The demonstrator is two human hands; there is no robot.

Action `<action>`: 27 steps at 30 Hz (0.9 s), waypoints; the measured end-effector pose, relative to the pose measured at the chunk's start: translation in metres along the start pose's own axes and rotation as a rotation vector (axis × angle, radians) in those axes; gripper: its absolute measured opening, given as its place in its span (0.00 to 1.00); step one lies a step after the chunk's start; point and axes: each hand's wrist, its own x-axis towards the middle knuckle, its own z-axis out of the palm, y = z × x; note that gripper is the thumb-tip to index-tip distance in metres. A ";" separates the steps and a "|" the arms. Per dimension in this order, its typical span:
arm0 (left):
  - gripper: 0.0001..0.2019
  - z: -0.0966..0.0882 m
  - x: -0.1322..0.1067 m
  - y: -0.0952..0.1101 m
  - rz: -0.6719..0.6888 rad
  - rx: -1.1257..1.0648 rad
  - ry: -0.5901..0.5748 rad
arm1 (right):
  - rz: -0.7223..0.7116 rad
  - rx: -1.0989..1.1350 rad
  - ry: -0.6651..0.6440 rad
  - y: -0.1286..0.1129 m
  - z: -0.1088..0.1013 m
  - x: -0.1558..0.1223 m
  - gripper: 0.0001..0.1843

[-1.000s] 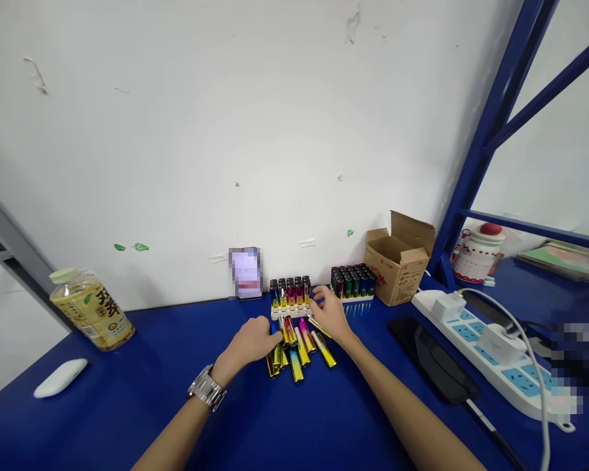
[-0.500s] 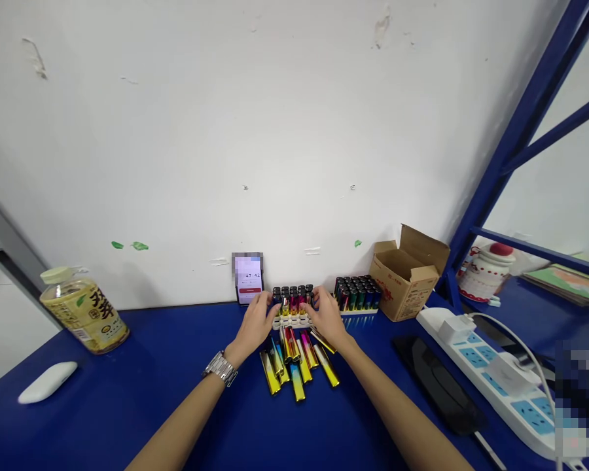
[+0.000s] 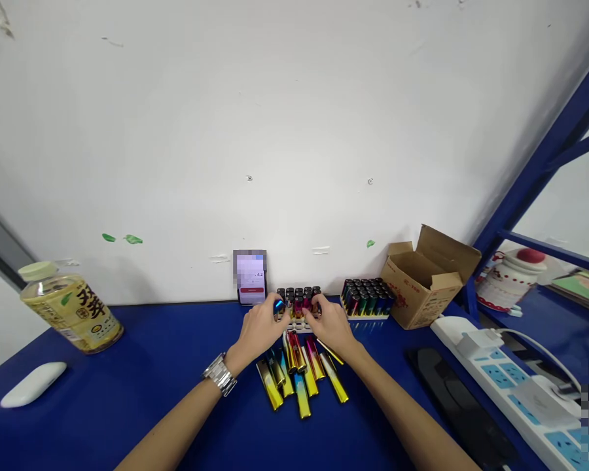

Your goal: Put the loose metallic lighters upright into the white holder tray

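Note:
A white holder tray (image 3: 300,326) with upright metallic lighters (image 3: 298,302), black-topped, stands between my hands. My left hand (image 3: 261,325) is at its left end, finger and thumb curled round a blue lighter (image 3: 278,305). At the other end my right hand (image 3: 334,327) has its thumb and fingers bent round a dark-topped lighter (image 3: 317,306); its fingertips are partly hidden. Several loose lighters (image 3: 302,396), yellow-gold with blue, red or pink, lie in a pile in front of the tray, below my hands.
A second filled lighter tray (image 3: 368,297) stands to the right, beside an open cardboard box (image 3: 412,294). A phone (image 3: 251,278) leans on the wall. Further out are a drink bottle (image 3: 73,307), a white case (image 3: 33,384), a black phone (image 3: 459,405) and a power strip (image 3: 500,379).
The view has shifted a little. My left finger and thumb now close round a blue lighter at the tray's left end. My right hand stays at the right end.

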 end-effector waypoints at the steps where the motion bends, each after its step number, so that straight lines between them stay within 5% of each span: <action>1: 0.11 0.003 0.001 0.001 0.017 0.039 -0.024 | -0.002 -0.042 0.011 -0.001 0.003 0.001 0.09; 5: 0.14 0.009 0.006 0.004 0.066 -0.031 -0.001 | -0.010 0.012 0.067 -0.001 0.004 0.005 0.12; 10: 0.15 -0.011 0.005 0.005 0.015 -0.190 0.171 | 0.060 0.182 0.136 -0.010 -0.021 0.006 0.13; 12: 0.13 -0.019 0.000 0.004 -0.011 -0.162 0.100 | 0.101 0.133 -0.009 -0.015 -0.031 0.000 0.11; 17: 0.15 -0.022 -0.018 0.001 -0.057 -0.011 -0.302 | 0.149 -0.001 -0.425 -0.025 -0.034 -0.021 0.23; 20: 0.14 -0.016 -0.028 -0.001 -0.063 0.040 -0.309 | 0.136 -0.061 -0.416 -0.026 -0.030 -0.028 0.22; 24: 0.11 -0.009 -0.039 0.000 -0.035 0.166 -0.242 | 0.125 -0.130 -0.326 -0.022 -0.029 -0.029 0.04; 27: 0.11 -0.007 -0.045 0.006 -0.037 0.337 -0.207 | 0.144 -0.223 -0.321 -0.023 -0.030 -0.029 0.08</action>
